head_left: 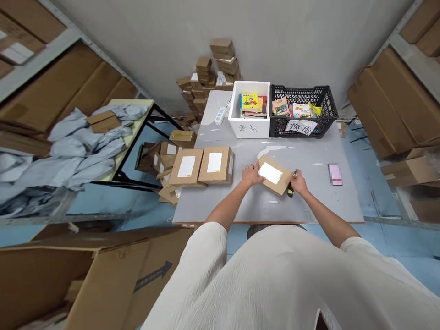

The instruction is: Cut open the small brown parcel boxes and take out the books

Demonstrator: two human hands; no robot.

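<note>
Left hand (252, 174) on carton (277, 176), books (253, 103) in white bin (263, 129) and black crate (277, 128)

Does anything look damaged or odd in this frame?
Yes: the grey rectangular tabletop has irregular white patches, one just beyond the brown cardboard box touched by the left hand. The surface looks peeled or worn.

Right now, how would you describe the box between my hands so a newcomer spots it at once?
On the grey table, look on the near side of the white bin. There, between your left hand and right hand, lies a brown box with a white label. Unlike the two boxes side by side at the left, it lies askew.
</note>
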